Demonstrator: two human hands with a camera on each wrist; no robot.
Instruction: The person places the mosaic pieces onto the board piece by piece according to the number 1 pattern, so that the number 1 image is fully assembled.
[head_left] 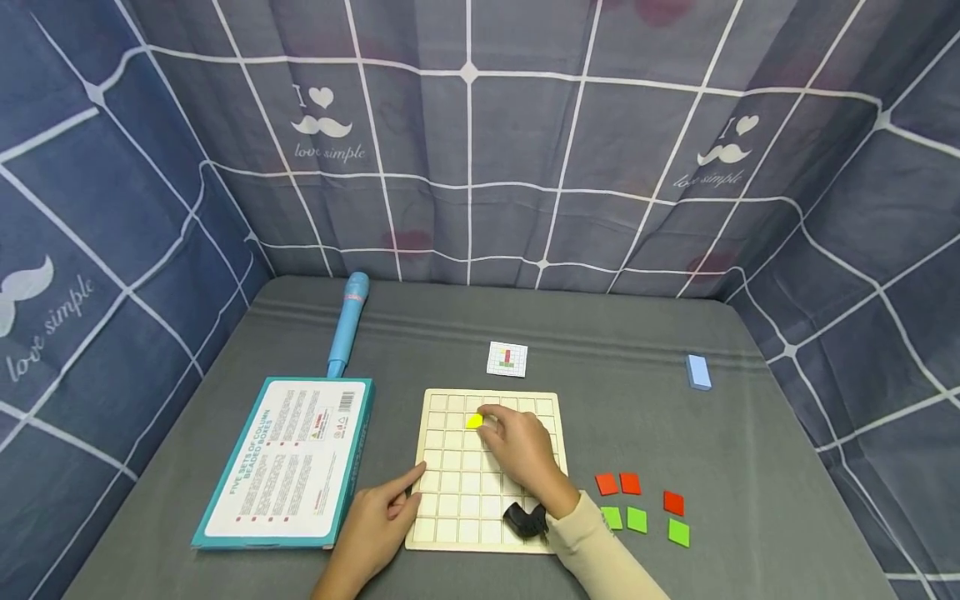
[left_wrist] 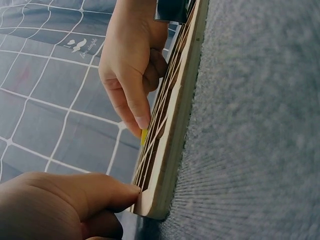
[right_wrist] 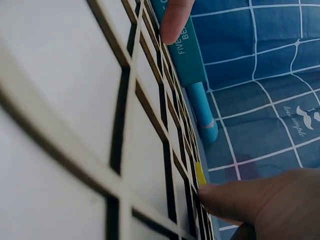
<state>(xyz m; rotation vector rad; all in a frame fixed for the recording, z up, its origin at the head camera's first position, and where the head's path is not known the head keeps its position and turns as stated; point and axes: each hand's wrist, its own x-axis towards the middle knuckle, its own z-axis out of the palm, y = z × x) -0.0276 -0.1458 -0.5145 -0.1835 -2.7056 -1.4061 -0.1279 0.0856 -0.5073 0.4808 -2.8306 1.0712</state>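
Fabric curtain (head_left: 502, 167) on three sides: grey-blue cloth, softly creased, printed with white grid lines, moustaches, hearts and "love simple" lettering. Table (head_left: 607, 358): covered in matte grey cloth, visibly woven in the left wrist view, with shallow creases along the far side. Box (head_left: 288, 458): a flat teal rectangle at the left, its white printed face upward. Board (head_left: 457, 483): pale, wood-like and nearly square, with slightly rounded corners and raised ribs dividing it into square cells; it lies flat, right of the box. Left hand (head_left: 378, 521): at the board's left edge, one digit extended with its tip on the rim, the others loosely bent. Right hand (head_left: 521, 446): over the upper part of the board, thumb and forefinger nearly closed in a pinch on the yellow tile; a pale sleeve (head_left: 600, 542) covers the forearm, and a black device (head_left: 523, 520) sits at the wrist. Blue cylinder (head_left: 348, 325): smooth, rounded at its far end, just beyond the box. Card (head_left: 507, 359): white, with a printed grid and red and green figure, beyond the board. Blue block (head_left: 699, 372): rectangular, far right. Red tiles (head_left: 606, 484) and green tiles (head_left: 637, 520): thin squares, right of the board. Yellow tile (head_left: 474, 422): at the fingertips above the board's upper cells; whether it is seated cannot be told.
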